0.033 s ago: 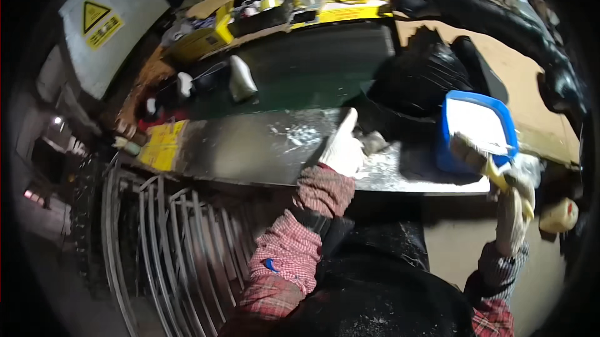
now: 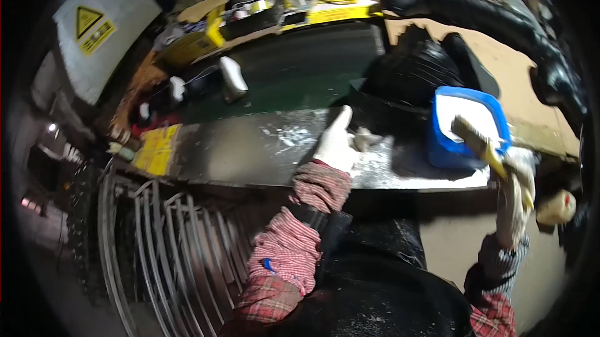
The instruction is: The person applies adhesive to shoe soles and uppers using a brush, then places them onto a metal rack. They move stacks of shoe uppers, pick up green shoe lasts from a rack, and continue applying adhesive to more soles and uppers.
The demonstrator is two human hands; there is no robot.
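My left hand (image 2: 337, 146), in a white work glove, lies on the metal worktop (image 2: 240, 149) with a finger stretched forward. The other fingers are partly hidden. Right beside it is a small greyish lump (image 2: 365, 139), too unclear to name. My right hand (image 2: 517, 181), also gloved, is closed round the yellow handle of a brush (image 2: 478, 140). Its bristle end is above the front part of a blue tub (image 2: 447, 153) holding a white substance (image 2: 465, 112). White smears mark the worktop near the left hand.
Beyond the worktop runs a dark green belt (image 2: 281, 81) with dark shoes with white soles (image 2: 232, 78) at left. A black plastic bag (image 2: 412, 74) sits behind the tub. Metal racks (image 2: 169, 231) stand below left, and a pale plastic container (image 2: 556, 208) is at far right.
The brush has lifted and shifted from the tub's front left rim to farther over its white contents. The view has moved slightly; my left hand stays in the same place on the worktop.
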